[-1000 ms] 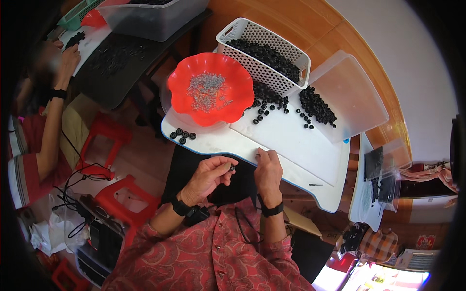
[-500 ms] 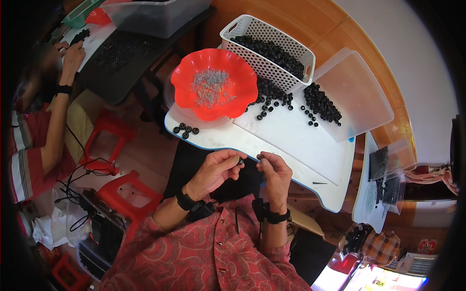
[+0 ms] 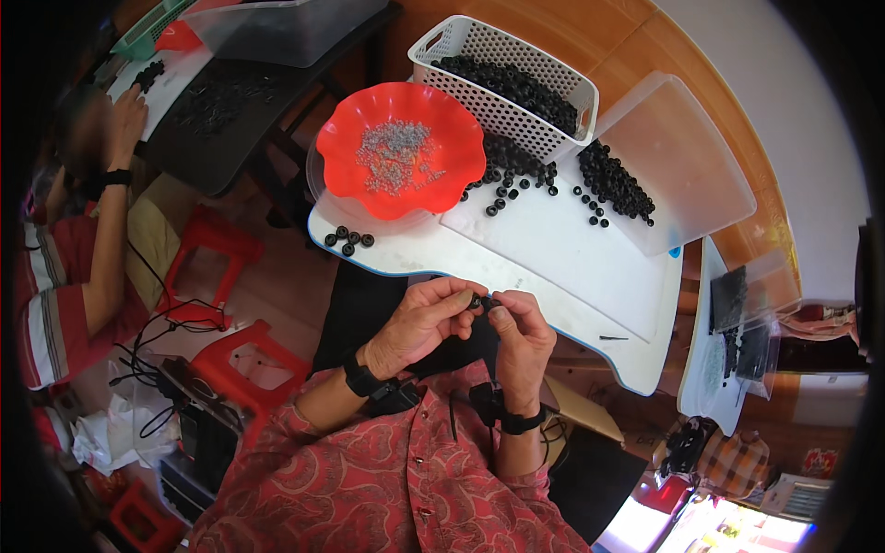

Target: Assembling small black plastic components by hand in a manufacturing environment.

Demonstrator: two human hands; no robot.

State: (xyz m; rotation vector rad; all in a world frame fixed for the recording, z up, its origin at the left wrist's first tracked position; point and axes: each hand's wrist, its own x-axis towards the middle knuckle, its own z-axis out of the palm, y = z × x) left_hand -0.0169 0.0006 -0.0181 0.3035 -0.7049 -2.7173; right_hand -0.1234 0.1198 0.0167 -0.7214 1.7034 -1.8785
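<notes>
My left hand [image 3: 431, 318] pinches a small black round part [image 3: 475, 301] between thumb and fingers, just off the table's near edge. Close beside it, my right hand [image 3: 521, 334] grips a small dark piece [image 3: 492, 302] at its fingertips. The two pieces meet or almost touch; their fine shape is too small to make out. Ahead on the left stands a wavy-rimmed red bowl [image 3: 336, 175] with many tiny clear-grey pieces [image 3: 396, 152] in it. Several black ring-like parts [image 3: 349, 240] lie by the table's left edge.
A white perforated basket [image 3: 502, 109] of black parts stands at the back. More black parts [image 3: 616, 184] spill from a tipped clear bin [image 3: 701, 166]. A thin dark tool [image 3: 613, 337] lies on the white table [image 3: 562, 249]. Another person's arm [image 3: 111, 221] is at far left, near red stools [image 3: 253, 369].
My hands have come together, bringing the dark piece in the right up to the black part in the left. The view has shifted slightly. The other person's hand has moved.
</notes>
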